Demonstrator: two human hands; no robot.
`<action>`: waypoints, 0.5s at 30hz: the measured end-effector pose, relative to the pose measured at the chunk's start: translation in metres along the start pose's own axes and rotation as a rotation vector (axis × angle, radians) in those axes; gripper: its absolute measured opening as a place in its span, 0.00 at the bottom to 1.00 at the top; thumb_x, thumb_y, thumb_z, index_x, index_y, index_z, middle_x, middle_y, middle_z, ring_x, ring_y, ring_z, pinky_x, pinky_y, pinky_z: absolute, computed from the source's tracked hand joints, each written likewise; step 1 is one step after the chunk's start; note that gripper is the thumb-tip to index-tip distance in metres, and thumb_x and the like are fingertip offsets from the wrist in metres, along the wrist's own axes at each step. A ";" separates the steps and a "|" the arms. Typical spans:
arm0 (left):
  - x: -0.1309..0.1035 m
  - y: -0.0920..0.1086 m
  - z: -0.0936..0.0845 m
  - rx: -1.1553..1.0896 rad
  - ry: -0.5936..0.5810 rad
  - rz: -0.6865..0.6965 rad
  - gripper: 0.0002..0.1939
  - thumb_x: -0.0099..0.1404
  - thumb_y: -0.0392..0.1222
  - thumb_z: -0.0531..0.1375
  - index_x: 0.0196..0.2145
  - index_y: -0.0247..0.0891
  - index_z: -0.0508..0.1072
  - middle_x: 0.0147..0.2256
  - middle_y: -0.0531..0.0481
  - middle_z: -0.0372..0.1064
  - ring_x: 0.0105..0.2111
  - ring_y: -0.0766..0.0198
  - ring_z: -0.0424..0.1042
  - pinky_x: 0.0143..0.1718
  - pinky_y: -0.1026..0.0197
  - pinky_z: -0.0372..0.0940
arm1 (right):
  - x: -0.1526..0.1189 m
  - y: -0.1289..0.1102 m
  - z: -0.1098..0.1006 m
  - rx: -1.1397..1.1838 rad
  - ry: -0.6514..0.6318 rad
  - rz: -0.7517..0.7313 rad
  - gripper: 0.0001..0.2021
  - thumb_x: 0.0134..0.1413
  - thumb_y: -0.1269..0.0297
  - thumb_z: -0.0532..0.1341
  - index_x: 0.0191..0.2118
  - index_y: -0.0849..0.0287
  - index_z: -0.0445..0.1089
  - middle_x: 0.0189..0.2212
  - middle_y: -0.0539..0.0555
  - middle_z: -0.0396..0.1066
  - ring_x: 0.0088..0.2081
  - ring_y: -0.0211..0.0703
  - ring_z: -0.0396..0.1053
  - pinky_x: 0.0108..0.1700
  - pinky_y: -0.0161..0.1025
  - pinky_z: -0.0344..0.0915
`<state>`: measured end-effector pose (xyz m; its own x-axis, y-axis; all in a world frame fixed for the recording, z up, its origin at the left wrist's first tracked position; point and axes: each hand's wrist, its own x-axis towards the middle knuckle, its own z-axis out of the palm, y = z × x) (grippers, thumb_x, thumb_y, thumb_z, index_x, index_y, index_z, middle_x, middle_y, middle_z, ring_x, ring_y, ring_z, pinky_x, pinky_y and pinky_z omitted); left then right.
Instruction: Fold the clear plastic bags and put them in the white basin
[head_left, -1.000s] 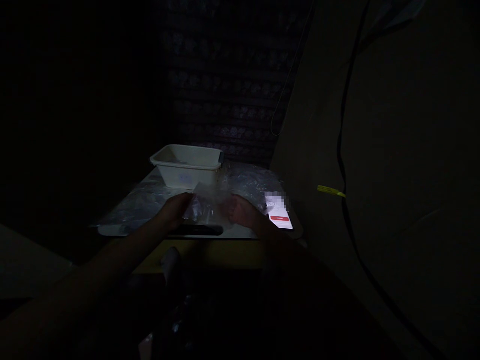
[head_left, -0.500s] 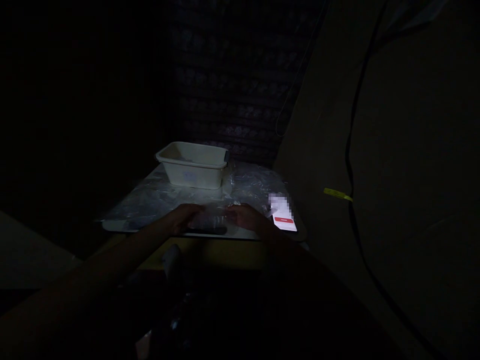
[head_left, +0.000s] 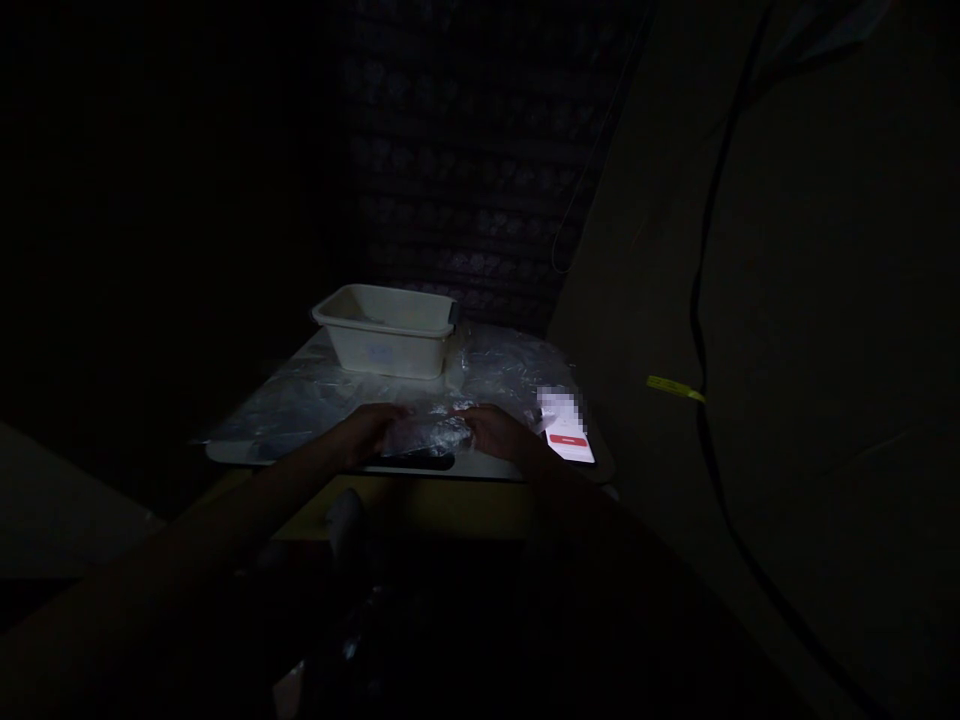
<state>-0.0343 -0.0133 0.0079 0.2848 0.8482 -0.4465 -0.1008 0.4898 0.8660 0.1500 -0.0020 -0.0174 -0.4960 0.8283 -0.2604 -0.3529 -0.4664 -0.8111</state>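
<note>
My left hand (head_left: 367, 434) and my right hand (head_left: 495, 432) are at the near edge of a small white table (head_left: 480, 466). Between them they hold a clear plastic bag (head_left: 431, 432), one side in each hand, with the fingers closed on it. Its surface is crinkled and shiny; in this dim light I cannot tell whether anything is inside. More clear plastic sheeting (head_left: 292, 405) lies spread over the tabletop, beyond and to the left of my hands. Just behind the bag stands a cream rectangular tub (head_left: 390, 350), upright, its contents mostly hidden.
A lit phone (head_left: 570, 430) lies at the table's right edge, close to my right wrist. Down the right-hand wall runs a black cable (head_left: 697, 300) with a yellow tag (head_left: 675, 388). Behind the table hangs a dark patterned curtain (head_left: 472, 200). The surroundings are very dark.
The plastic between my hands has shifted and now shows brighter and more crumpled, hanging nearer the table's front edge. Both hands have barely moved. Tub and phone stay in place.
</note>
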 end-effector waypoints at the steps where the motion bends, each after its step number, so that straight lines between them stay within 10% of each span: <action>1: 0.000 0.000 -0.001 -0.010 -0.026 0.001 0.04 0.47 0.33 0.52 0.23 0.33 0.65 0.17 0.51 0.66 0.16 0.66 0.66 0.18 0.66 0.62 | 0.000 0.000 0.000 0.010 0.006 0.002 0.06 0.42 0.76 0.50 0.21 0.63 0.60 0.15 0.46 0.61 0.20 0.30 0.61 0.23 0.29 0.55; 15: 0.004 -0.004 -0.004 -0.065 -0.090 0.097 0.05 0.47 0.31 0.50 0.24 0.34 0.63 0.17 0.52 0.65 0.18 0.66 0.66 0.20 0.65 0.62 | -0.004 -0.001 0.001 0.005 0.030 -0.013 0.03 0.43 0.69 0.54 0.26 0.63 0.62 0.19 0.47 0.65 0.22 0.31 0.64 0.27 0.31 0.59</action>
<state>-0.0363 -0.0113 0.0014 0.3548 0.8721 -0.3369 -0.1928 0.4209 0.8864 0.1514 -0.0049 -0.0157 -0.4675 0.8433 -0.2650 -0.3631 -0.4565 -0.8122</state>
